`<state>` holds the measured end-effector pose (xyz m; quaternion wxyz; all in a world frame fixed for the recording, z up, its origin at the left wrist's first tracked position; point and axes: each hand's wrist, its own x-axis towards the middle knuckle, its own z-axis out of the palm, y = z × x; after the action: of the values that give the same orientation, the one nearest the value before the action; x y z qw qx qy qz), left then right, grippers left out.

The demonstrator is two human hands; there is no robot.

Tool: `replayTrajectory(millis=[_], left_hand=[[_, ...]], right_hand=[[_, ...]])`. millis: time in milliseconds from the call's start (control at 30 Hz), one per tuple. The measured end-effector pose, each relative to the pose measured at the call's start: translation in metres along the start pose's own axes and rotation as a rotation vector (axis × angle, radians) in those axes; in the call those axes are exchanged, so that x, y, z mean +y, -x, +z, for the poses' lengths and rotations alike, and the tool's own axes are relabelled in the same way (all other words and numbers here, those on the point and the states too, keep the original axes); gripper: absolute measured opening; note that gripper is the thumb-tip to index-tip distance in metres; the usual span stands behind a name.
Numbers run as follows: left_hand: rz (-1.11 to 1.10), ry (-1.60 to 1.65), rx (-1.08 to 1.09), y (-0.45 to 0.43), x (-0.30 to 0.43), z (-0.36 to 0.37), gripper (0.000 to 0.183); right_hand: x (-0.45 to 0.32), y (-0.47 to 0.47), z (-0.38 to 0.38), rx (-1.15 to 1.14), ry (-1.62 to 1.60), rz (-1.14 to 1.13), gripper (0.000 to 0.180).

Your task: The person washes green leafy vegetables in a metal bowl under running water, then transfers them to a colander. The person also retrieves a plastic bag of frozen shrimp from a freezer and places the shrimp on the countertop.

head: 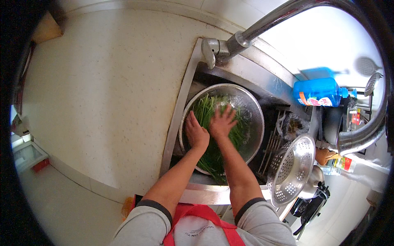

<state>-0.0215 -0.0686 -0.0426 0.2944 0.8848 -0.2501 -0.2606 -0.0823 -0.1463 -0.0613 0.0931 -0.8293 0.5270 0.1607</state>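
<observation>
Long, thin green leafy stalks (pixel 204 107), resembling chives, lie in water in a round stainless steel basin (pixel 257 123) inside the sink. My left hand (pixel 197 133) is at the basin's left side against the greens, its fingers stretched out and the thumb apart. Over the middle of the greens, my right hand (pixel 223 123) is spread wide, slightly blurred, with nothing visible in its grasp. Some stalks reach the basin's near rim below my wrists. The undersides of both hands are hidden.
A metal faucet (pixel 227 49) arches over the sink's back and right. A perforated steel colander (pixel 292 170) stands tilted at the right, near a plastic bag (pixel 294 124) and a wire rack (pixel 271 141). Behind them is a blue bottle (pixel 318 91). A pale countertop (pixel 114 92) extends left.
</observation>
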Motion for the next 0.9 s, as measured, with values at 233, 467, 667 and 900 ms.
replayTrajectory(millis=[233,467,667,900], left_hand=[[-0.089,0.145,0.022,-0.015,0.002,0.01,0.056],[-0.315,0.987,-0.575,-0.071,0.017,0.038,0.07],[-0.59,1.162,-0.495,-0.043,-0.016,0.052,0.052],[-0.442,1.189,-0.565,-0.041,0.019,0.011,0.063]], right_hand=[[0.071,-0.024,-0.032,0.265,-0.481,-0.41,0.039],[0.021,-0.022,-0.01,0.051,-1.19,0.13,0.053],[-0.005,0.006,-0.042,0.136,-0.997,-0.112,0.048],[-0.004,0.017,-0.041,0.106,-0.92,-0.043,0.062]])
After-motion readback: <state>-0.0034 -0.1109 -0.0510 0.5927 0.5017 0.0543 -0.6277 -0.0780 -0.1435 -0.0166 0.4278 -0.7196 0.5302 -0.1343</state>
